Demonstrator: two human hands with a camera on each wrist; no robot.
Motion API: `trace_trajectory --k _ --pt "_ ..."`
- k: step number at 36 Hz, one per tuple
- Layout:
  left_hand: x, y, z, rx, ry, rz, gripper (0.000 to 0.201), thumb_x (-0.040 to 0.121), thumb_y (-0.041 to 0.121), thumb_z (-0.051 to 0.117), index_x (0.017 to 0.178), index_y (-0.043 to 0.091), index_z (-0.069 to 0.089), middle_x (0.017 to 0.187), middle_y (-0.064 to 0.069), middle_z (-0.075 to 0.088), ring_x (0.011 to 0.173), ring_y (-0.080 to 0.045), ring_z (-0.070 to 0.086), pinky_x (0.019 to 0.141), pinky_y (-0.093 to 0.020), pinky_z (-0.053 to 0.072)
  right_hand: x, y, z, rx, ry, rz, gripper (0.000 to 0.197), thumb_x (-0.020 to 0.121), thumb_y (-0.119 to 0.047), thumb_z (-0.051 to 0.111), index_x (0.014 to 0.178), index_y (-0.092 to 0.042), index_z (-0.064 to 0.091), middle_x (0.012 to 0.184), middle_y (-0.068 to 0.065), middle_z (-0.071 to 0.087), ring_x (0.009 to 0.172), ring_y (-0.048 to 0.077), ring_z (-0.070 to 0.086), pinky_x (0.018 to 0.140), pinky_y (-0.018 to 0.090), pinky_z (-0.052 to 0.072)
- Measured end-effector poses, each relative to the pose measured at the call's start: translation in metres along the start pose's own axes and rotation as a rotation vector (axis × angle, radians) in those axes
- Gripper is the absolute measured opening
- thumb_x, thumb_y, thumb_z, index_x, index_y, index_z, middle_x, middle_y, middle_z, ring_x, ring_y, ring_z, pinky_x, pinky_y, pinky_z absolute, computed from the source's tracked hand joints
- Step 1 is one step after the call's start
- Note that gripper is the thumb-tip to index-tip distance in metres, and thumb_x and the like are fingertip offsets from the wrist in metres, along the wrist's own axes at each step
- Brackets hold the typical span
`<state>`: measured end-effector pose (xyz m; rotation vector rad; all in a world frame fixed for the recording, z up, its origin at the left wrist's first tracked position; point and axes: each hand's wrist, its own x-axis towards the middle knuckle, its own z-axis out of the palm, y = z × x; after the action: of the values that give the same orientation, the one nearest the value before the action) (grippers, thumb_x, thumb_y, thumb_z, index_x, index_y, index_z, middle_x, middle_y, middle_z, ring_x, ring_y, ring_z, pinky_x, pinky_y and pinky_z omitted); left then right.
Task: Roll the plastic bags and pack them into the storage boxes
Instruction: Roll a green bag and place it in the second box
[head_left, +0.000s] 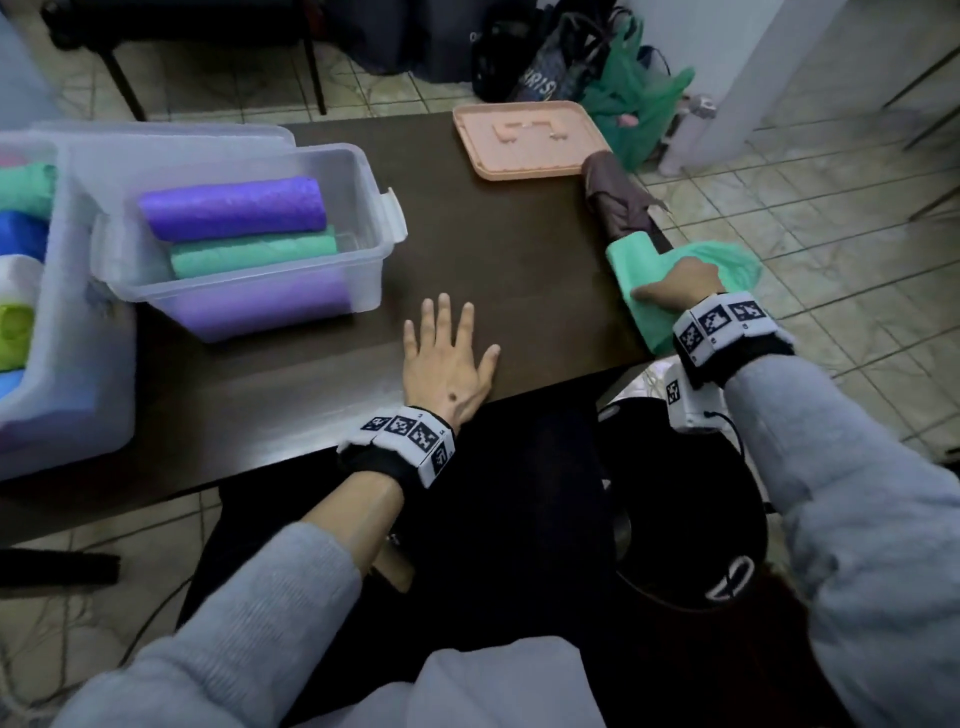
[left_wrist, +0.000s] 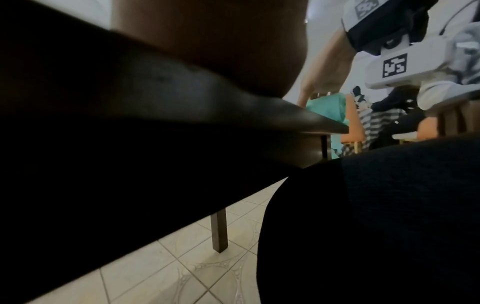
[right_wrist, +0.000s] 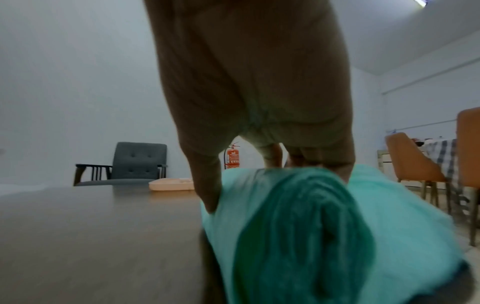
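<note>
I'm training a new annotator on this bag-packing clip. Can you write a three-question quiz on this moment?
1. True or false: the left hand lies flat, fingers spread, on the dark wooden table.
2. What does the right hand grip? A) the rolled purple plastic bag B) the loose mint-green plastic bag C) the peach plastic lid
3. Fill in: in the smaller clear plastic storage box, the purple roll lies on top of a rolled ____ bag.

Key: 1 true; 2 B; 3 green
</note>
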<state>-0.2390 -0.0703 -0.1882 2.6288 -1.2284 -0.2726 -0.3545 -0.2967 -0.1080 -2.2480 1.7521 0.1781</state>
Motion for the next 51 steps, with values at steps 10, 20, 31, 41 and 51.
trace_trajectory --k 10,20,31,41,51 --pt "-0.001 -0.004 0.005 -0.033 0.065 0.019 0.062 0.098 0.048 0.027 0.151 0.019 0.015 0.159 -0.009 0.005 0.147 -0.023 -0.001 0.117 -0.041 -0.003 -0.036 -0.043 0.025 -0.083 -0.147 -0.193 0.069 0.078 -0.031 0.074 0.130 0.003 0.043 0.132 0.018 0.048 0.122 0.033 0.047 0.096 0.037 0.041" --pt "0.002 -0.010 -0.015 -0.718 0.290 -0.138 0.040 0.096 0.013 0.046 0.135 0.001 0.045 0.137 -0.015 0.049 0.129 -0.027 0.043 0.106 -0.024 0.024 -0.069 -0.071 0.047 -0.214 -0.029 -0.535 0.056 0.076 -0.016 0.067 0.123 -0.010 0.038 0.117 0.011 0.058 0.111 0.031 0.054 0.090 0.040 0.038" --pt "0.065 -0.005 -0.078 -0.505 -0.194 -0.296 0.047 0.091 0.031 0.056 0.125 -0.001 0.050 0.127 -0.016 0.055 0.117 -0.030 0.053 0.094 -0.033 0.044 -0.090 -0.063 0.050 -0.258 -0.315 -0.789 0.077 0.071 -0.039 0.073 0.135 -0.018 0.037 0.129 0.009 0.043 0.123 0.026 0.037 0.103 0.044 0.036" --pt "0.088 0.023 -0.073 -0.687 -0.489 -0.317 0.069 0.070 0.051 0.077 0.113 0.003 0.051 0.100 -0.010 0.060 0.084 -0.025 0.061 0.069 -0.033 0.050 -0.102 -0.059 0.053 -0.300 -0.288 -0.872 0.066 0.070 -0.033 0.073 0.125 -0.011 0.043 0.125 0.009 0.049 0.118 0.027 0.045 0.096 0.042 0.042" --pt "0.100 0.034 -0.110 -1.290 -0.299 -0.342 0.030 0.080 0.013 0.073 0.104 0.000 0.062 0.090 -0.012 0.071 0.065 -0.019 0.070 0.055 -0.030 0.055 -0.103 -0.056 0.042 -0.424 -0.194 -0.956 0.062 0.070 -0.019 0.071 0.127 -0.017 0.047 0.117 0.007 0.046 0.116 0.026 0.043 0.093 0.041 0.039"
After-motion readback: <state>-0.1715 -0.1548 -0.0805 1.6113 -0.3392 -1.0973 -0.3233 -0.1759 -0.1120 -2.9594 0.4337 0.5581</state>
